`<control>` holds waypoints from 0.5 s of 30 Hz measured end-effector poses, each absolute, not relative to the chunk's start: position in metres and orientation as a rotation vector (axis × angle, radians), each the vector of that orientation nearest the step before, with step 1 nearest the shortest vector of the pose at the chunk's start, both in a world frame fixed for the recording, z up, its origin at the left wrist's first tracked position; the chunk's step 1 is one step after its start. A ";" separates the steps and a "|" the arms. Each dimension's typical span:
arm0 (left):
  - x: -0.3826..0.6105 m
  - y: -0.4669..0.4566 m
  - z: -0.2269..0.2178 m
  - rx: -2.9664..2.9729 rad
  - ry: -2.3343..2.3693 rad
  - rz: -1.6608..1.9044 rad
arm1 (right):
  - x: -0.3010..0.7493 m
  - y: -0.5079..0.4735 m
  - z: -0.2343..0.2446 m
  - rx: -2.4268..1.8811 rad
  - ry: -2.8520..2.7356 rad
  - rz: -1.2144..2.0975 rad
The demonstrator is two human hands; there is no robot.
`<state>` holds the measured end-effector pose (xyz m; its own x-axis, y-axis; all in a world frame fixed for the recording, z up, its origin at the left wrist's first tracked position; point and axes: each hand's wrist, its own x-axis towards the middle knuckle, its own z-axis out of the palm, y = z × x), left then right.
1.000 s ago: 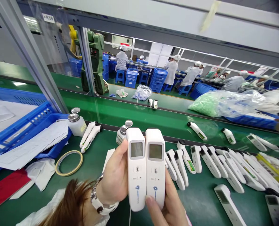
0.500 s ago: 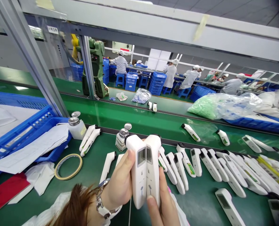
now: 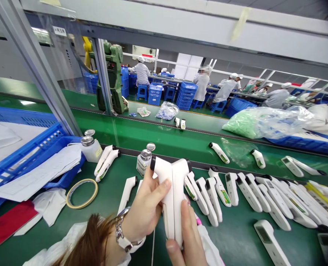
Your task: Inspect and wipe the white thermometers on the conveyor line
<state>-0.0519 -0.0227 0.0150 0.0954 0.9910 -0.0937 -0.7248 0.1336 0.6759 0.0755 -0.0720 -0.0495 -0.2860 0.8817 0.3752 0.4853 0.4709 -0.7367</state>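
Observation:
My left hand (image 3: pixel 146 210) grips a white handheld thermometer (image 3: pixel 164 184) and my right hand (image 3: pixel 187 232) grips a second white thermometer (image 3: pixel 180 188). The two are pressed together face to face, heads pointing away from each other, screens hidden. Both are held upright above the green bench (image 3: pixel 111 192). A metal watch sits on my left wrist. A row of several more white thermometers (image 3: pixel 244 192) lies on the bench to the right. One thermometer (image 3: pixel 126 190) lies just left of my hands.
A blue crate with papers (image 3: pixel 28 155) stands at the left, beside two dispenser bottles (image 3: pixel 90 147) and a tape roll (image 3: pixel 81 192). A green conveyor (image 3: pixel 180 138) carries a few thermometers. A bag of green parts (image 3: pixel 263 122) lies at the right. Other workers sit far behind.
I have turned the two thermometers from screens facing me to screens facing each other and closed them together. My view shifted slightly.

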 end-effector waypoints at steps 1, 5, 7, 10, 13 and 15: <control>-0.052 -0.022 0.013 0.545 0.600 1.373 | 0.075 -0.072 -0.049 -1.124 -1.935 0.627; -0.052 -0.022 0.007 0.594 0.508 1.357 | 0.077 -0.071 -0.049 -1.107 -1.994 0.611; -0.054 -0.020 0.007 0.608 0.496 1.319 | 0.080 -0.066 -0.045 -1.065 -2.082 0.612; -0.063 -0.013 0.012 0.566 0.537 1.362 | 0.089 -0.047 -0.033 -0.953 -2.279 0.592; -0.081 -0.005 0.024 0.428 0.604 1.500 | 0.111 -0.011 -0.023 -0.934 -2.408 0.424; -0.096 -0.004 0.033 0.354 0.634 1.597 | 0.134 0.023 -0.021 -1.015 -2.412 0.260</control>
<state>-0.0963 -0.0035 0.0332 -0.1345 0.9813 -0.1378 -0.8088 -0.0284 0.5874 0.1342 0.0231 -0.0207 -0.5931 0.7112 0.3774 0.6143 0.7027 -0.3589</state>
